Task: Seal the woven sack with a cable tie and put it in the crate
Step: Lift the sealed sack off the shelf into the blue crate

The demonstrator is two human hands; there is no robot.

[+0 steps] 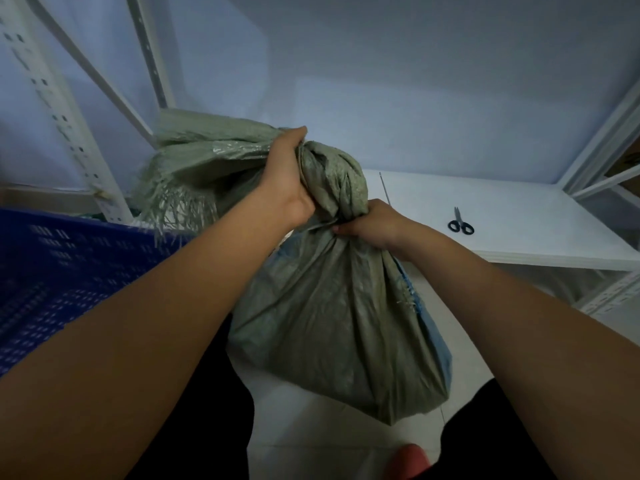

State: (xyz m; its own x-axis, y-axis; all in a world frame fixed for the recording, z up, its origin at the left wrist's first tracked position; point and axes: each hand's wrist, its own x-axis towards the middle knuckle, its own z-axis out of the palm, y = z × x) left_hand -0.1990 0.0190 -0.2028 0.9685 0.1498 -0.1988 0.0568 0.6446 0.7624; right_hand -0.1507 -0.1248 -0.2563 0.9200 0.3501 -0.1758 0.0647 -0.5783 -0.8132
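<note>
Both forearms reached forward. The left grip was clenched round the twisted neck of the sack; the right grip pinched that neck just below. The sack sat right of the crate.

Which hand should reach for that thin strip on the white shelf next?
Right, likely. The right hand pinches the woven sack nearest the thin strip on the white shelf; the left hand grips the twisted top.

The sack stands between the crate on its left and the scissors on the shelf board on its right.
</note>
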